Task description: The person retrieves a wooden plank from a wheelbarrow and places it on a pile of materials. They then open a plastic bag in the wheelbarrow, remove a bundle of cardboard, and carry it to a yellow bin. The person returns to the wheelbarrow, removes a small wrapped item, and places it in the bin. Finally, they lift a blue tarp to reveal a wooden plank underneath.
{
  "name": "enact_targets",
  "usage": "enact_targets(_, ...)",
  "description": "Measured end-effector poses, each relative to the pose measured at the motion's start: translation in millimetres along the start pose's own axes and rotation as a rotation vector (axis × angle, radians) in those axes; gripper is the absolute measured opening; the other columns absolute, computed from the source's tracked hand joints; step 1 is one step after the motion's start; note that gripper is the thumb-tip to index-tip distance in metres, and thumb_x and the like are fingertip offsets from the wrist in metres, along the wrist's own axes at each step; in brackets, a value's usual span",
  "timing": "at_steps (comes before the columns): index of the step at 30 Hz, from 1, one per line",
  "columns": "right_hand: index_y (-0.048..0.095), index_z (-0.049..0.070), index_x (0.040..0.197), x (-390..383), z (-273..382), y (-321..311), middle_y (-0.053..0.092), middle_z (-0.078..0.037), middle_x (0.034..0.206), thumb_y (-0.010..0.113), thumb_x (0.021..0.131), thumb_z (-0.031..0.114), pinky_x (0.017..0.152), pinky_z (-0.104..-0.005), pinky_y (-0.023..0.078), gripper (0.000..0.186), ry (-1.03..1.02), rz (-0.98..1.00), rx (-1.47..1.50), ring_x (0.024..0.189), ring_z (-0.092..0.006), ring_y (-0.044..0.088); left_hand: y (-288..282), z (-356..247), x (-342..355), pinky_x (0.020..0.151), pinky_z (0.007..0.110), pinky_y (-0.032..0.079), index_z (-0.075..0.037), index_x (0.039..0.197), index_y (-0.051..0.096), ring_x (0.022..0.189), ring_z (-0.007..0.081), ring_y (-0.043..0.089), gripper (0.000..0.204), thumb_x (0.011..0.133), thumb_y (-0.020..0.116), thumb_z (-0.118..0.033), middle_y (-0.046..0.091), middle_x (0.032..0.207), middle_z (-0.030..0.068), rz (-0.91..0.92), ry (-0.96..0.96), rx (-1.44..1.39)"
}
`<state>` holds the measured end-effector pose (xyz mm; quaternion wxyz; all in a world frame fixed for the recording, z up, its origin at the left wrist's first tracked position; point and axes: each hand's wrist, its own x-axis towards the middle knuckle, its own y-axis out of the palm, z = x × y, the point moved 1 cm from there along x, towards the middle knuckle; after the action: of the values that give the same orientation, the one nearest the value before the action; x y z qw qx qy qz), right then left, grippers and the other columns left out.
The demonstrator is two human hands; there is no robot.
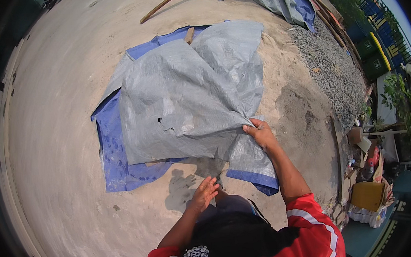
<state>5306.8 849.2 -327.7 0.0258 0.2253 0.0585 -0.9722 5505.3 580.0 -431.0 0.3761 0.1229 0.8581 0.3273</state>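
The right hand pinches the grey sheet near its right edge; the left hand is loosely spread; the sheet lies on the ground, which has wide room at left

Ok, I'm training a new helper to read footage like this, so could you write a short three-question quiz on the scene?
1. Which hand grips the nearer tarp?
2. True or false: the gravel lies to the right of the nearer tarp in this view.
3. Fill in: besides grey, the nearer tarp shows the colour ____.

Key:
1. The right hand; the left hand is open and apart from it.
2. True.
3. Blue.
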Motion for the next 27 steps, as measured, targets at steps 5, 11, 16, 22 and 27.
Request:
enact_targets(5, 0.064, 0.001, 0.113, -130, 41, -83, 0.067, -0.004, 0.099, 0.070, 0.081, 0.017, 0.082, -0.0273, 0.044, 0.036, -0.060, -0.125, -0.046, 0.089, -0.0126, 0.058, 8, -56, 35, 0.108, 0.051, 0.028, -0.011, 0.150, 0.008, 0.134, 0.0341, 0.031, 0.111, 0.073, 0.062, -0.070, 0.021, 0.152, 0.0149, -0.251, 0.070, -0.362)
enact_targets(11, 0.064, 0.003, 0.118, -286, -13, -80, 0.066, -0.001, 0.101, 0.067, 0.084, 0.014, 0.085, -0.0260, 0.043, 0.035, 0.120, -0.085, 0.048, 0.093, -0.0106, 0.057, 52, -87, 113, 0.105, 0.051, 0.032, -0.004, 0.139, 0.033, 0.127, 0.0313, 0.041, 0.091, 0.077, 0.063, -0.063, 0.040, 0.141, 0.0135, 0.019, 0.129, -0.427)
enact_targets(16, 0.059, 0.003, 0.124, -344, -64, -62, 0.065, -0.004, 0.111, 0.062, 0.090, 0.017, 0.092, -0.0269, 0.041, 0.037, 0.107, -0.169, 0.134, 0.102, -0.0119, 0.055, 111, -90, 147, 0.092, 0.044, 0.047, -0.003, 0.114, 0.058, 0.105, 0.0290, 0.059, 0.034, 0.084, 0.058, -0.020, 0.063, 0.113, 0.0104, -0.036, 0.113, -0.341)
enact_targets(22, 0.055, 0.005, 0.129, -354, -64, -119, 0.061, -0.014, 0.120, 0.055, 0.094, 0.021, 0.095, -0.0325, 0.042, 0.038, -0.148, -0.371, -0.065, 0.109, -0.0265, 0.058, 213, -156, 89, 0.089, 0.040, 0.048, -0.001, 0.112, 0.054, 0.101, 0.0257, 0.059, 0.028, 0.087, 0.061, -0.013, 0.061, 0.108, 0.0116, -0.115, 0.622, 0.033)
enact_targets(27, 0.059, 0.004, 0.122, -360, -63, -243, 0.059, -0.017, 0.121, 0.058, 0.092, 0.017, 0.094, -0.0343, 0.044, 0.033, -0.497, -0.784, -0.381, 0.107, -0.0318, 0.059, 388, -135, 44, 0.091, 0.038, 0.048, 0.000, 0.114, 0.055, 0.103, 0.0247, 0.060, 0.030, 0.092, 0.061, -0.020, 0.059, 0.115, 0.0143, 0.057, 0.879, 0.168)
